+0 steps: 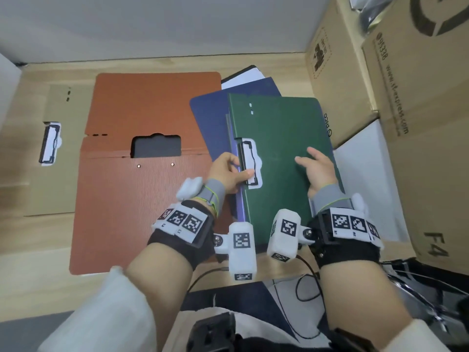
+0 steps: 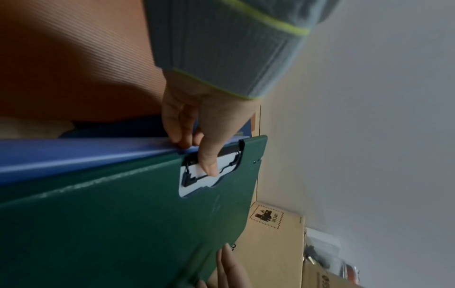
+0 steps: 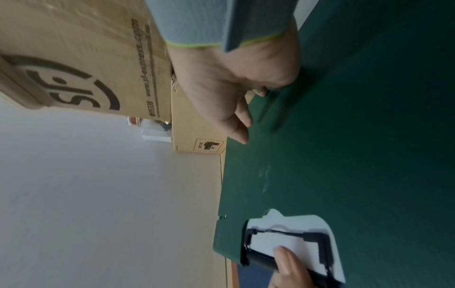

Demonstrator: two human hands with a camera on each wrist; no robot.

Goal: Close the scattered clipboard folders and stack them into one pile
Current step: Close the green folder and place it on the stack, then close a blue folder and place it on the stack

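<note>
A closed green clipboard folder (image 1: 279, 138) lies tilted on a dark blue folder (image 1: 213, 118) at the table's right. My left hand (image 1: 241, 168) grips the green folder's left edge: the thumb presses the white sheet under the black clip (image 1: 250, 166), and the fingers curl under the edge. The left wrist view shows this hand (image 2: 197, 155) pinching the green folder (image 2: 123, 224) above the blue folder (image 2: 74, 155). My right hand (image 1: 314, 161) rests on the green cover with its fingers relaxed, as the right wrist view shows of the hand (image 3: 241, 120) and cover (image 3: 369, 155).
An orange folder (image 1: 152, 199) lies open flat in the middle. A closed tan folder (image 1: 58, 174) sits at the far left. Cardboard boxes (image 1: 418, 123) are stacked along the right, with a white sheet (image 1: 363, 174) beside them. A grey wall stands behind the wooden table (image 1: 33, 275).
</note>
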